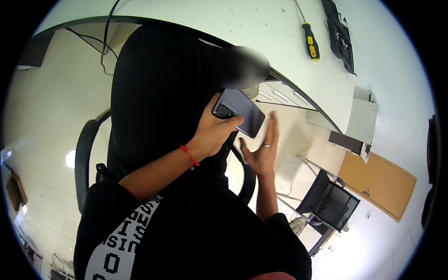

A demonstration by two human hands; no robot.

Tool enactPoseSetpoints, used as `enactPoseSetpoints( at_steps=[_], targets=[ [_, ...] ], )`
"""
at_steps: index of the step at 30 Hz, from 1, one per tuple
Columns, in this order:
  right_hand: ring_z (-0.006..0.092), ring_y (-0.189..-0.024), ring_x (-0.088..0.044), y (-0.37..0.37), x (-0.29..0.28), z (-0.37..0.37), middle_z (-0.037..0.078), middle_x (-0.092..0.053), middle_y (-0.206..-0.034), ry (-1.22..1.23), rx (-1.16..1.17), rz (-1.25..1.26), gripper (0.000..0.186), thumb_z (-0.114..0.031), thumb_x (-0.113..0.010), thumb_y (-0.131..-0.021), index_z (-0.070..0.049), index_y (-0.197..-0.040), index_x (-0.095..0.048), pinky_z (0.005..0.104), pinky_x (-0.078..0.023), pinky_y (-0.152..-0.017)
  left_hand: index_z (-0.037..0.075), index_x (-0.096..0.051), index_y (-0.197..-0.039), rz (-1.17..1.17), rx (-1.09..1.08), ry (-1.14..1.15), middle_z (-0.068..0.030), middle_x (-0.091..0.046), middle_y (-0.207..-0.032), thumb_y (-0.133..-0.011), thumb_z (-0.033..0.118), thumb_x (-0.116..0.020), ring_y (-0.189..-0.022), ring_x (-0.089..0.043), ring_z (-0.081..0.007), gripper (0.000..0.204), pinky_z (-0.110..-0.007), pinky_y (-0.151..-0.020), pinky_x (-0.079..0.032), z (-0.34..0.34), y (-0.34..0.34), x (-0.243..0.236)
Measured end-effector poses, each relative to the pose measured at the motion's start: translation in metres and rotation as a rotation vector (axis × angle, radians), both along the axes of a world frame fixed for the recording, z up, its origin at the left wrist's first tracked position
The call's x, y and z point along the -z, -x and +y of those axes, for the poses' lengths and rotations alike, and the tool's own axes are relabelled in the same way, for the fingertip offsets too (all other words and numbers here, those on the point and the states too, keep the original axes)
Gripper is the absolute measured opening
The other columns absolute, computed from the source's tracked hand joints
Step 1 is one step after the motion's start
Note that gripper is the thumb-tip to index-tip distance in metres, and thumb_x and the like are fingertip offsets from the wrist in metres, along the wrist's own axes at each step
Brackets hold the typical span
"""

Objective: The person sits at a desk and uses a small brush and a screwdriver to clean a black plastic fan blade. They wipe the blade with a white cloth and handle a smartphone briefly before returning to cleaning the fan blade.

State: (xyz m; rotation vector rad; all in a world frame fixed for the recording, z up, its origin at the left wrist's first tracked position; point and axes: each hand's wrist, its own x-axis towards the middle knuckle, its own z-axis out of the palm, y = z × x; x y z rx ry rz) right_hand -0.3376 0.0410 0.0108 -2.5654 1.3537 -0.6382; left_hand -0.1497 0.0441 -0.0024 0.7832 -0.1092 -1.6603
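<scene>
A dark smartphone [247, 111] lies in my left hand [213, 126], its back with the camera block facing up. The thumb presses across the phone's back near its lower edge, and the other fingers are mostly hidden beneath it. A red cord bracelet [189, 156] circles my left wrist. Just right of the phone is my right hand [262, 151], apart from it, with the thumb and fingers spread and nothing held. A ring [267, 145] shows on one of its fingers. Both hands are above my lap, below the edge of the desk.
The pale desk [224, 21] curves across the top and right. On it lie a yellow-and-black screwdriver [311, 43] and an open black tool case [340, 39]. A black cable [106, 35] hangs over the left edge. A black chair [329, 200] and a brown door [378, 184] stand at right.
</scene>
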Motion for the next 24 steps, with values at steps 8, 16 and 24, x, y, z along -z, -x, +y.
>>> enactPoseSetpoints(
  at_steps=[8,16,24],
  targets=[
    [0.0293,-0.092,-0.072,0.053,0.035,0.01,0.02,-0.069,-0.11,-0.322,0.497,-0.25,0.024,-0.001,-0.058,-0.096,0.0,-0.12,-0.059,0.0371,-0.059,-0.077,-0.009,-0.041,-0.138,0.023,0.344,0.206,-0.0169,-0.054,-0.136,-0.086,-0.004,-0.07,-0.129,-0.054,-0.0259,0.059,-0.034,-0.108,-0.047,-0.012,0.017,0.015],
    [0.0135,-0.051,-0.057,0.102,0.07,-0.039,0.006,-0.063,-0.079,-0.37,0.617,-1.071,0.031,-0.034,-0.053,-0.105,-0.003,-0.098,-0.055,0.0268,-0.044,-0.044,-0.003,-0.059,-0.13,-0.122,0.406,0.025,-0.0137,-0.063,-0.13,-0.099,0.013,-0.057,-0.126,-0.056,-0.0197,0.035,-0.032,-0.108,-0.044,-0.005,0.008,0.068],
    [0.014,-0.047,-0.05,0.122,0.057,-0.155,0.004,-0.05,-0.066,-0.386,0.559,-1.057,0.029,-0.03,-0.047,-0.106,-0.007,-0.09,-0.053,0.0294,-0.042,-0.04,-0.002,-0.06,-0.129,-0.116,0.407,0.008,-0.0138,-0.064,-0.13,-0.1,0.014,-0.046,-0.127,-0.056,-0.0214,0.036,-0.037,-0.109,-0.044,-0.01,0.015,0.069]
  ],
)
